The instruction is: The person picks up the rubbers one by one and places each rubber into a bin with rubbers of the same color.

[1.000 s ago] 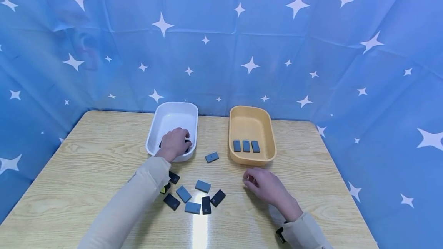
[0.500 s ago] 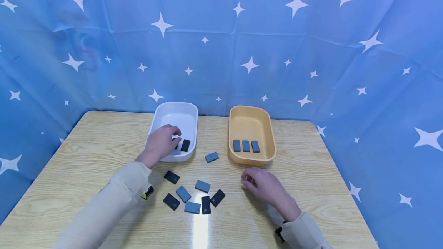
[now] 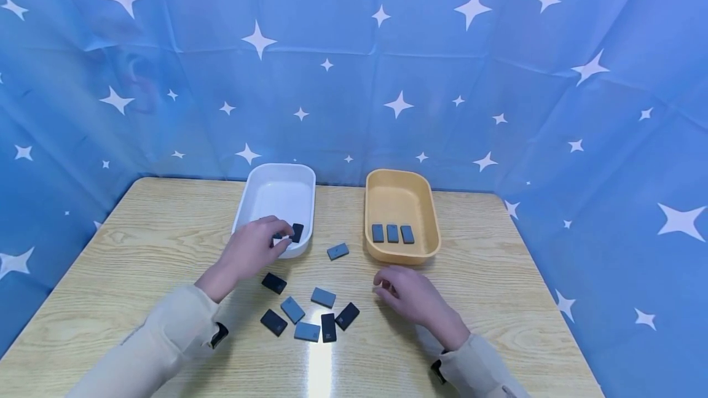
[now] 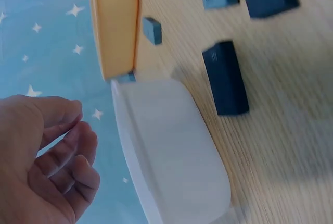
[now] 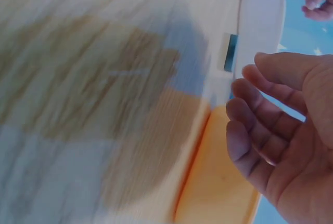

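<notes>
My left hand [image 3: 251,250] is over the near left rim of the white bin [image 3: 279,171], its fingers loosely bent. Nothing lies between its thumb and fingers in the left wrist view. Inside that bin lies a black rectangular block [image 3: 297,232], and a second dark one is partly hidden behind the fingers. My right hand [image 3: 412,296] hovers in front of the yellow bin [image 3: 401,183], loosely curled and holding nothing. Three blue-grey blocks [image 3: 392,233] stand in a row in the yellow bin. A lone blue-grey block [image 3: 338,251] lies between the bins.
Several black and blue-grey blocks lie scattered on the wooden table between the hands, among them a black block [image 3: 274,283] near my left wrist and a blue-grey block [image 3: 323,297]. Behind the table hangs a blue curtain [image 3: 354,78] with white stars.
My left hand has drawn back from inside the white bin toward its near left side, uncovering a black block there. My right hand has shifted slightly left.
</notes>
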A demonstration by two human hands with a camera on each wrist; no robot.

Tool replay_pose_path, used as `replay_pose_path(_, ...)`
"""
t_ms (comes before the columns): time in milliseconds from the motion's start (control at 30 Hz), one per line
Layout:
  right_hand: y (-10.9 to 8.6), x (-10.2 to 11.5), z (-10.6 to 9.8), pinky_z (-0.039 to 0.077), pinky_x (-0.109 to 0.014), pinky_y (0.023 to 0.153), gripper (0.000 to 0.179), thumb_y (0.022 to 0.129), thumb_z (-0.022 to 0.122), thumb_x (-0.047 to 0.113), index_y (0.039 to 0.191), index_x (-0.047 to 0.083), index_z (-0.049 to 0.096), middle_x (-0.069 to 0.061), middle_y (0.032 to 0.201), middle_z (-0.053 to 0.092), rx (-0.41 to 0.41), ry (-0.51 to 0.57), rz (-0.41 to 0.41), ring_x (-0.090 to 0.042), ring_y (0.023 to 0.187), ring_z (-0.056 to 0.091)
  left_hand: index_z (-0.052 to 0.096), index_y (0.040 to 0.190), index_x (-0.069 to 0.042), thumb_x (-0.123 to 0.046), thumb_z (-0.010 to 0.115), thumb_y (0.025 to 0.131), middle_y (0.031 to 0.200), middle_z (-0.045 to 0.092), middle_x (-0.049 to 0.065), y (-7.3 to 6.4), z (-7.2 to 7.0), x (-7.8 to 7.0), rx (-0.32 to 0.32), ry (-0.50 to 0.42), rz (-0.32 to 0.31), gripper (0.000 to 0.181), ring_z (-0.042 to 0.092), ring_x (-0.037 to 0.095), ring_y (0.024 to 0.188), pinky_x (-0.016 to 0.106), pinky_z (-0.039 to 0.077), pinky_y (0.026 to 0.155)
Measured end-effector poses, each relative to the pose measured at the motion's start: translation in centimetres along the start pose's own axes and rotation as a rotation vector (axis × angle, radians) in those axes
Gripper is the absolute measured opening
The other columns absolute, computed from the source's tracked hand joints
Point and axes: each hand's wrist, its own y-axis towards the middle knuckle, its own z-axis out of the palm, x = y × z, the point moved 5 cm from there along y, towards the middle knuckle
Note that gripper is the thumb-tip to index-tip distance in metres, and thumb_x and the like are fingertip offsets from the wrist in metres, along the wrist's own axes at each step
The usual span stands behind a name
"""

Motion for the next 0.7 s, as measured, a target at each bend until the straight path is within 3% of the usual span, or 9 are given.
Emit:
replay_pose_path(267, 1.0, 1.7, 0.3, 0.051, -0.027, 0.071, 0.010, 0.091, 0.067, 0.025, 0.098, 0.019, 0.069, 0.007, 0.088, 0.067, 0.020, -0.045, -0.051, -0.005, 0.079, 0.060, 0.073, 0.101, -0.021, -0.023, 0.069, 0.091, 0.090, 0.067, -0.008, -1.7, 0.4, -1.9, 0.056, -0.070, 0.025, 0.011, 0.049, 0.004, 0.064, 0.020, 0.041, 0.055)
replay_pose_path(700, 2.8, 3.6, 1.4, 0.053, -0.029, 0.081, 0.014, 0.094, 0.064, 0.025, 0.104, 0.019, 0.070, 0.005, 0.099, 0.069, 0.053, -0.082, -0.123, -0.008, 0.090, 0.063, 0.072, 0.099, -0.020, -0.018, 0.070, 0.088, 0.092, 0.071, -0.008, -3.1, 2.2, -2.5, 0.145, -0.063, 0.120, 0.011, 0.054, 0.000, 0.069, 0.016, 0.043, 0.059)
